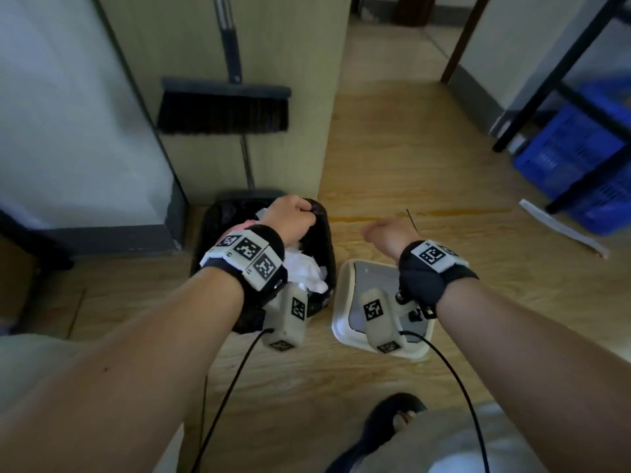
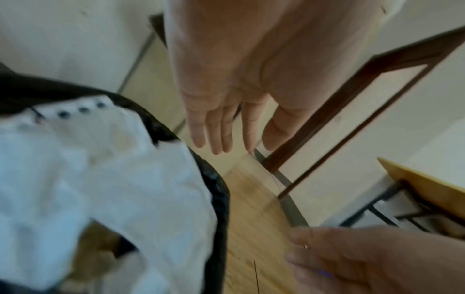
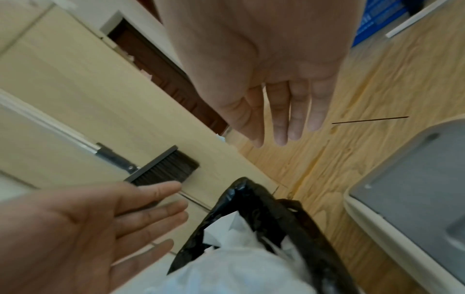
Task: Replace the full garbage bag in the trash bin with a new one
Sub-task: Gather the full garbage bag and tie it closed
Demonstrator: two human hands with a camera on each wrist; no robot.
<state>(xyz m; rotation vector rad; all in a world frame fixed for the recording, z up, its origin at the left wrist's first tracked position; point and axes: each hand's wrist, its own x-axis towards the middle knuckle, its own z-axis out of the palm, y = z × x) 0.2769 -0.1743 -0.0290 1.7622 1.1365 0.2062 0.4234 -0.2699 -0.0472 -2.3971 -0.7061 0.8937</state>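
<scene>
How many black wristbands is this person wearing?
2. The left wristband is over the trash bin; the right wristband is over the white lid on the floor. None seems hidden.

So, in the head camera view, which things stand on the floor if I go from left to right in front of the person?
Trash bin with the full black garbage bag → bin lid lying on the floor → blue crate.

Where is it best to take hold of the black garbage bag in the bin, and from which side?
Grip the garbage bag by its rim edge, from above at the far right corner, where a handle loop stands free. White paper fills the middle, leaving no hold there.
</scene>
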